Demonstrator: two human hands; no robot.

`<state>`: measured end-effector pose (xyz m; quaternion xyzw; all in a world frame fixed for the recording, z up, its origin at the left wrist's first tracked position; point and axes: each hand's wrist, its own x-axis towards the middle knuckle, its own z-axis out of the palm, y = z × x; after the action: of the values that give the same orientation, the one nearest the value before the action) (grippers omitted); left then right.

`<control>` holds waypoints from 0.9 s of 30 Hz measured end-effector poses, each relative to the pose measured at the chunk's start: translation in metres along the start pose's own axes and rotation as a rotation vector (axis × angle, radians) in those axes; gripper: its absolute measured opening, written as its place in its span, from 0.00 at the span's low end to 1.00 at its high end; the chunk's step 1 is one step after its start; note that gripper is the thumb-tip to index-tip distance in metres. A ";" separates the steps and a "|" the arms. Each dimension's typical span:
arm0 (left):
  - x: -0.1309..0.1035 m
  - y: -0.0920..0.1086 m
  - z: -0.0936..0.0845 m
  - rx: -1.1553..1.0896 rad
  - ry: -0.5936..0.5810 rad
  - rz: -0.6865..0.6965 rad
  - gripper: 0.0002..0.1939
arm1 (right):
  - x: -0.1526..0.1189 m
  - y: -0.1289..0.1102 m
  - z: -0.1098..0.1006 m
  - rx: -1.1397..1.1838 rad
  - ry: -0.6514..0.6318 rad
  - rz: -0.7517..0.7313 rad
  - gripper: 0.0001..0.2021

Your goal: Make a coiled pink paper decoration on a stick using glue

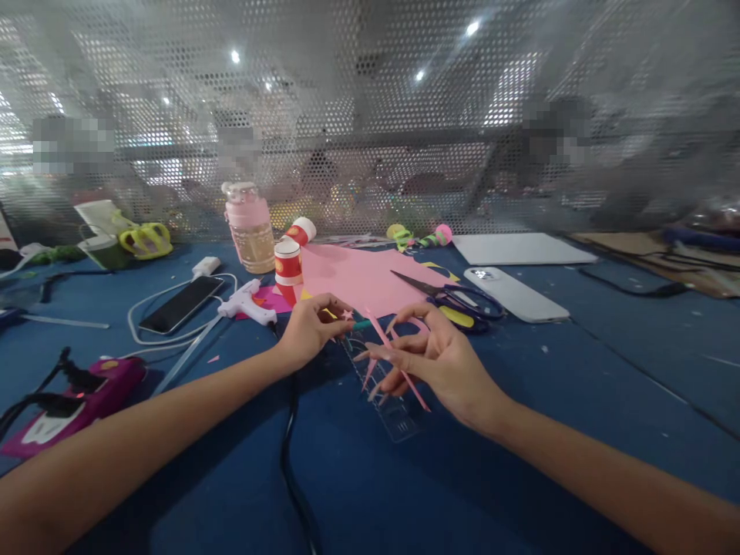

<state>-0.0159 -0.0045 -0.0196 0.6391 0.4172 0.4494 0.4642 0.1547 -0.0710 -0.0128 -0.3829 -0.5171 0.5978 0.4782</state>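
Observation:
My left hand (312,330) pinches a thin teal piece (362,324) between thumb and fingers. At those fingertips shows a small pink star (348,314); whether it is fixed to the teal piece I cannot tell. My right hand (442,358) is closed around a narrow pink paper strip (378,330), with more pink cut-out paper looped among its fingers. Below the hands lies a clear plastic stencil ruler (398,424), partly covered by the right hand. Dark-handled scissors (491,302) lie just beyond the right hand, blades pointing left.
Beyond my hands lies a large pink sheet (352,270). Left are red-and-white paper cups (287,266), a pink bottle (250,227), a glue gun (248,303), a black phone (182,304) and a purple power strip (75,401). A white phone (517,294) lies right. A black cable (292,455) runs toward me.

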 end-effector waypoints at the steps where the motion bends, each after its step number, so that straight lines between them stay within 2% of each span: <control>1: 0.000 0.000 0.000 0.003 0.000 -0.001 0.10 | 0.000 0.000 0.000 -0.003 0.010 0.005 0.24; 6: -0.001 0.002 0.002 0.043 0.012 0.001 0.08 | 0.003 0.002 -0.003 0.004 0.031 0.068 0.25; 13: -0.002 0.004 0.002 0.101 0.016 0.006 0.08 | 0.005 0.009 -0.003 0.015 -0.009 0.122 0.18; 16: -0.001 0.003 0.002 0.068 0.020 -0.001 0.08 | 0.007 0.008 -0.005 0.044 0.004 0.061 0.13; 21: 0.000 0.003 0.002 0.057 0.025 0.012 0.07 | 0.010 0.001 -0.014 0.062 0.155 -0.213 0.09; 23: -0.001 0.004 0.002 0.057 0.036 0.010 0.08 | 0.011 -0.002 -0.017 0.025 0.177 -0.223 0.08; 27: -0.001 0.005 0.003 0.056 0.050 -0.008 0.09 | 0.009 -0.004 -0.017 -0.021 0.099 -0.121 0.09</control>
<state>-0.0131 -0.0070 -0.0153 0.6388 0.4436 0.4515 0.4374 0.1695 -0.0582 -0.0118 -0.3849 -0.5212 0.5429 0.5343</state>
